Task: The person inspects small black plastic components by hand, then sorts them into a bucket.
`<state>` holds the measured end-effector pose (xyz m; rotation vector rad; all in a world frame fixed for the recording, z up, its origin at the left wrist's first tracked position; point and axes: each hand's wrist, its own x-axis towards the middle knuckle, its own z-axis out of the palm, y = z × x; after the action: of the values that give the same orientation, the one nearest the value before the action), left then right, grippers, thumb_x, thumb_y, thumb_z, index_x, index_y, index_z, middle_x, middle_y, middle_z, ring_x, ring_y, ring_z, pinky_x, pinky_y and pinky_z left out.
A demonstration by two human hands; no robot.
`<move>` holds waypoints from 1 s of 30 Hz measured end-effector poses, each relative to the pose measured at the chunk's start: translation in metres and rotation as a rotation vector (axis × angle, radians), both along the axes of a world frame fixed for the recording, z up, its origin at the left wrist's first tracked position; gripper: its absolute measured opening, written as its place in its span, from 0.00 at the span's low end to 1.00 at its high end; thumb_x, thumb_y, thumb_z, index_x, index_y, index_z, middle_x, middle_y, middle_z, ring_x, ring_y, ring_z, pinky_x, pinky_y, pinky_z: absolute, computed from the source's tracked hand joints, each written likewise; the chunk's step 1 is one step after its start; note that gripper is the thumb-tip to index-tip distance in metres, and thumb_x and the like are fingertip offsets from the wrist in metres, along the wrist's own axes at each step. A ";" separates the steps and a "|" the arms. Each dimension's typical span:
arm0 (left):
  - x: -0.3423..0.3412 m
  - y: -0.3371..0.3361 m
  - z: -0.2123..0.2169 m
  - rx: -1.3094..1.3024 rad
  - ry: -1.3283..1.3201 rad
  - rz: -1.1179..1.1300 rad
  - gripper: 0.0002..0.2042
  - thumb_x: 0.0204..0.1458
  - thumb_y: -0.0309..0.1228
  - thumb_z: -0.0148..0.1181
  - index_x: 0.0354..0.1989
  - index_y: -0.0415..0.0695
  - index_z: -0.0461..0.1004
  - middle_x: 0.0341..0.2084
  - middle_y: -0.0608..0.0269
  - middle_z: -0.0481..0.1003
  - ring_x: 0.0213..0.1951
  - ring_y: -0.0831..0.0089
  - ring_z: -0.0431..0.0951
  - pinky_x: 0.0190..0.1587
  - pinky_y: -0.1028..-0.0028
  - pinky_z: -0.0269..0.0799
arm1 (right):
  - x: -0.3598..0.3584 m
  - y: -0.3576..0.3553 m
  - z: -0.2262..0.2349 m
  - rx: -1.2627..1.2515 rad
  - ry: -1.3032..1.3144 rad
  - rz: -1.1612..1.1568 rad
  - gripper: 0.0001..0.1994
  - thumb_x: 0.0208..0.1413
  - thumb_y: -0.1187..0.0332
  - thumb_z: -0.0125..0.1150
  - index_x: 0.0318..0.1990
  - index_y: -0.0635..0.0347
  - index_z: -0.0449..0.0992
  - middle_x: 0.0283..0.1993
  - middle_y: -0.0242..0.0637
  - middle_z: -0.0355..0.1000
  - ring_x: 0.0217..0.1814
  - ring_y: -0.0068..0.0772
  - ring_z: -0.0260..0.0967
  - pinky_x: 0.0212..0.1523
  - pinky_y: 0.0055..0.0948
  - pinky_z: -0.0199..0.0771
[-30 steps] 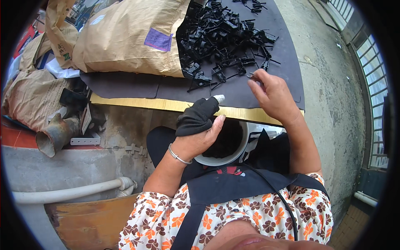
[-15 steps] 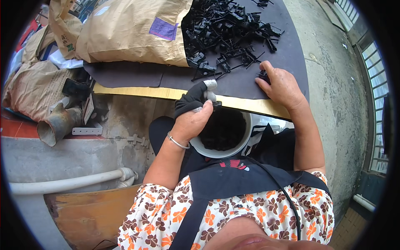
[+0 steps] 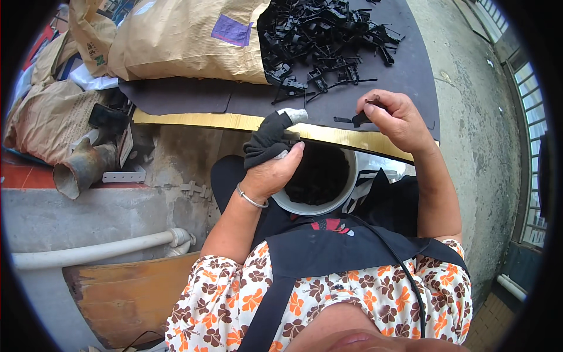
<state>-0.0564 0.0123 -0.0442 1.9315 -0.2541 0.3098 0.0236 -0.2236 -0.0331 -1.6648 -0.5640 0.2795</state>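
My left hand (image 3: 272,152), in a black glove with pale wrapped fingertips and a bare thumb, is closed over the bucket's left rim. Whatever lies inside its curled fingers is hidden. My right hand (image 3: 399,120) is bare and pinches a small black plastic part (image 3: 360,119) above the right part of the tabletop. Farther back on the table spreads a tangled heap of black plastic parts (image 3: 328,44) with thin stems. Below the table edge, between my legs, a white bucket (image 3: 353,185) holds dark pieces that I cannot make out singly.
A large brown paper sack (image 3: 182,47) lies on the dark tabletop (image 3: 182,100), its mouth beside the heap. Yellow edging (image 3: 205,120) runs along the table's front. To the left are another sack (image 3: 53,123), a rusty pipe (image 3: 82,170) and a white pipe (image 3: 99,250).
My right hand has risen slightly and turned, bringing the black part out into view. The black piece that stuck out by my left thumb no longer shows there.
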 end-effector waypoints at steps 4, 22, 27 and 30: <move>0.002 -0.003 0.002 -0.264 0.170 0.077 0.15 0.49 0.16 0.48 0.47 0.34 0.70 0.36 0.60 0.74 0.34 0.80 0.73 0.39 0.79 0.71 | -0.010 0.017 0.003 0.146 0.154 0.064 0.07 0.57 0.70 0.50 0.33 0.60 0.75 0.17 0.15 0.55 0.18 0.07 0.47 0.19 0.13 0.46; 0.005 -0.016 0.003 -0.288 0.296 -0.148 0.17 0.58 0.29 0.50 0.53 0.34 0.64 0.29 0.65 0.74 0.29 0.82 0.72 0.32 0.82 0.69 | -0.033 0.051 0.002 0.084 -0.499 0.133 0.15 0.43 0.74 0.65 0.40 0.61 0.71 0.26 0.32 0.67 0.23 0.21 0.60 0.22 0.20 0.58; -0.001 -0.013 0.010 -0.414 0.423 -0.282 0.17 0.55 0.25 0.50 0.53 0.33 0.64 0.28 0.67 0.74 0.26 0.87 0.70 0.29 0.84 0.67 | -0.037 0.057 -0.009 -0.002 -0.210 -0.119 0.09 0.50 0.73 0.62 0.30 0.61 0.66 0.21 0.28 0.60 0.23 0.15 0.55 0.22 0.19 0.57; -0.002 -0.020 0.006 -0.280 0.286 -0.199 0.18 0.53 0.24 0.52 0.53 0.35 0.65 0.26 0.68 0.74 0.24 0.87 0.70 0.28 0.84 0.67 | -0.034 0.063 -0.018 0.108 -0.016 -0.087 0.08 0.53 0.70 0.59 0.30 0.62 0.66 0.20 0.26 0.59 0.24 0.13 0.53 0.23 0.20 0.57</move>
<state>-0.0587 -0.0081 -0.0386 1.6339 -0.2001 -0.0619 -0.0108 -0.1607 -0.0516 -1.5839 -0.5086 0.1698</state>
